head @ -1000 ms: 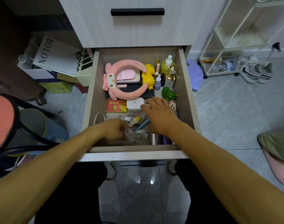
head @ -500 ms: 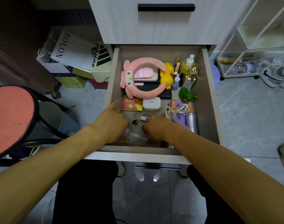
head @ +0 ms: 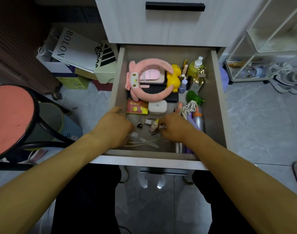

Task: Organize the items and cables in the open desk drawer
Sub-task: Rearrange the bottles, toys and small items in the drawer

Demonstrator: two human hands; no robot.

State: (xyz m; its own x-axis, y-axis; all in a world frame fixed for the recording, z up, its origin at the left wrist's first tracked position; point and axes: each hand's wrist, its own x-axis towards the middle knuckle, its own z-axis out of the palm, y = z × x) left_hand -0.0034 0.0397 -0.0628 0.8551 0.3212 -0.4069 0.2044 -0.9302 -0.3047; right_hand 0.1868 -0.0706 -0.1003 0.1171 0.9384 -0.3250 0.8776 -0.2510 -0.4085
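Note:
The open drawer point(head: 213, 105) holds a pink plush headband point(head: 151, 97), a yellow duck point(head: 174, 78), a red packet point(head: 136, 107), a white case point(head: 157, 107), a knotted white cord point(head: 189, 107) and upright bottles point(head: 199, 120). At the drawer's front lie white cables point(head: 144, 141) and a small charm point(head: 153, 126). My left hand point(head: 114, 127) is curled over the cables and clear wrap at the front left; its fingertips are hidden. My right hand point(head: 175, 129) pinches a small metal piece beside the charm.
A closed drawer with a black handle point(head: 174, 6) sits above. A red-topped stool point(head: 11, 119) stands at the left, with paper bags and boxes point(head: 73, 53) behind it. A white wire rack point(head: 266, 53) and shoes point(head: 288, 80) are at the right.
My right hand has pulled back from the white case to the drawer's front, beside the charm. My left hand stayed at the front left over the cables. The camera view shifted left.

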